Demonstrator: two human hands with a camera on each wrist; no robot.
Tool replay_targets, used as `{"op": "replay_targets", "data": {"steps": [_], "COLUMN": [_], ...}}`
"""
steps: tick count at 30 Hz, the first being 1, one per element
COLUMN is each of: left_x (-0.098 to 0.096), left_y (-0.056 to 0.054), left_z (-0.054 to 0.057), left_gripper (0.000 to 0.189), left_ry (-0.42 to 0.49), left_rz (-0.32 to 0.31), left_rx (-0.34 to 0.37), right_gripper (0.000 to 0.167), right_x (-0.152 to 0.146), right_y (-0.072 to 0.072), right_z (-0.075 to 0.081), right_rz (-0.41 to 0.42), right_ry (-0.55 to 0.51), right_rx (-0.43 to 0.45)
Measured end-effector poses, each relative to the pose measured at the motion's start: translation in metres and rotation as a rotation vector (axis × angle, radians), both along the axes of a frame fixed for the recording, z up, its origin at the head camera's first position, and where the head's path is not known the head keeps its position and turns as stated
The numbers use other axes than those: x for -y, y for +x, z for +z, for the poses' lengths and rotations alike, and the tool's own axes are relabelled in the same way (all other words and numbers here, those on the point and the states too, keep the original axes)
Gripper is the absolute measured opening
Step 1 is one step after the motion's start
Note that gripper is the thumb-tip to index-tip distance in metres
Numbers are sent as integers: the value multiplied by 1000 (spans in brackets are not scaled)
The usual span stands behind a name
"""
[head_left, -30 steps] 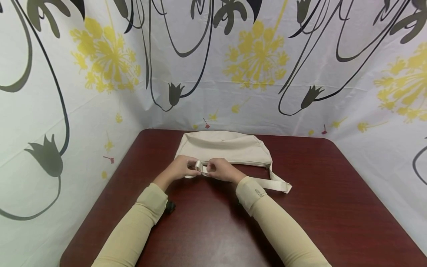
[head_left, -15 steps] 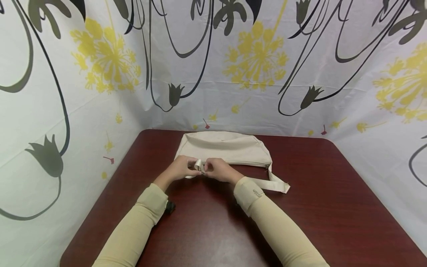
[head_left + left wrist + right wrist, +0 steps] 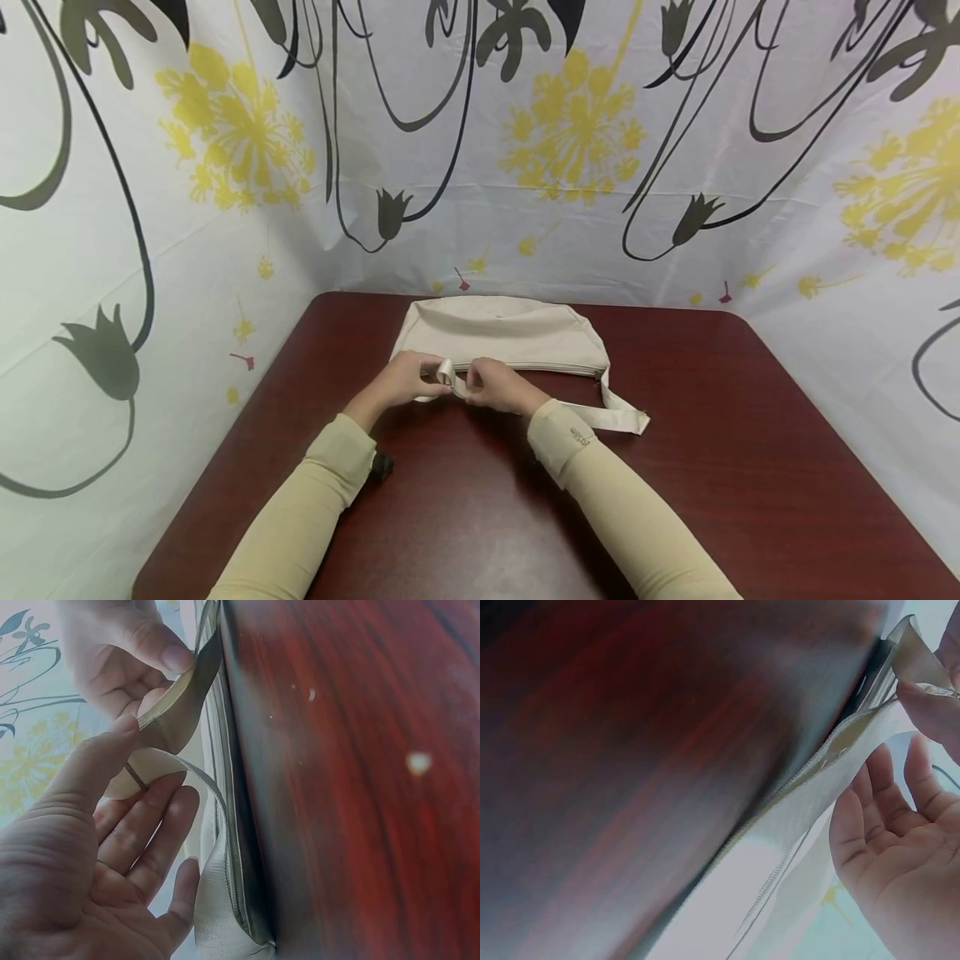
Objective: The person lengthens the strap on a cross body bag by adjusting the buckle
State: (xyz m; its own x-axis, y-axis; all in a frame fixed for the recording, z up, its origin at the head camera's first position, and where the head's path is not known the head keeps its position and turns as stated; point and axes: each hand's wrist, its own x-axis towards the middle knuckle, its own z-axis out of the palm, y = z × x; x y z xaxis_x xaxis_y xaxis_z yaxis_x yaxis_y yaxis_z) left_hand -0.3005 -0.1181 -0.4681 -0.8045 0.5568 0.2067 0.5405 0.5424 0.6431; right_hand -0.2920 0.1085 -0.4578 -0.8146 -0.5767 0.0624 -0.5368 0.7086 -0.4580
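Observation:
A cream fabric shoulder bag (image 3: pixel 506 332) lies at the far side of the table, its zipper towards me. My left hand (image 3: pixel 405 377) pinches the bag's strap between thumb and fingers where it bends into a small upright loop (image 3: pixel 446 372). In the left wrist view, a thin metal bar (image 3: pixel 136 777) crosses the strap by the left fingers. Just to the right, my right hand (image 3: pixel 498 385) pinches the same strap (image 3: pixel 180 720) between thumb and fingers. In the right wrist view, the strap (image 3: pixel 832 761) runs from the right thumb along the bag's edge.
Right of the hands, a folded length of strap (image 3: pixel 611 417) lies on the dark red table (image 3: pixel 480 517). A small dark object (image 3: pixel 382 467) shows beside the left cuff. Patterned white cloth (image 3: pixel 450 150) hangs behind and at both sides of the table.
My right hand has moved left to the left hand, then slightly back right with the strap, so a short stretch shows between them. My left hand has stayed in place.

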Motion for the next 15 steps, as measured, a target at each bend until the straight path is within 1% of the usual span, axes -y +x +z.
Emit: {"op": "replay_targets", "data": {"steps": [7, 11, 15], "left_x": [0, 0, 0], "left_y": [-1, 0, 1], "left_z": [-2, -2, 0], "left_gripper": [20, 22, 22], "left_ry": [14, 25, 33], "left_rz": [-8, -10, -16], "left_rx": [13, 28, 34], "right_gripper": [20, 19, 20], "right_x": [0, 0, 0], "right_y": [0, 1, 1], "right_z": [0, 0, 1], "right_rz": [8, 18, 21], "right_ry": [22, 5, -10], "right_rx": [-13, -33, -32]}}
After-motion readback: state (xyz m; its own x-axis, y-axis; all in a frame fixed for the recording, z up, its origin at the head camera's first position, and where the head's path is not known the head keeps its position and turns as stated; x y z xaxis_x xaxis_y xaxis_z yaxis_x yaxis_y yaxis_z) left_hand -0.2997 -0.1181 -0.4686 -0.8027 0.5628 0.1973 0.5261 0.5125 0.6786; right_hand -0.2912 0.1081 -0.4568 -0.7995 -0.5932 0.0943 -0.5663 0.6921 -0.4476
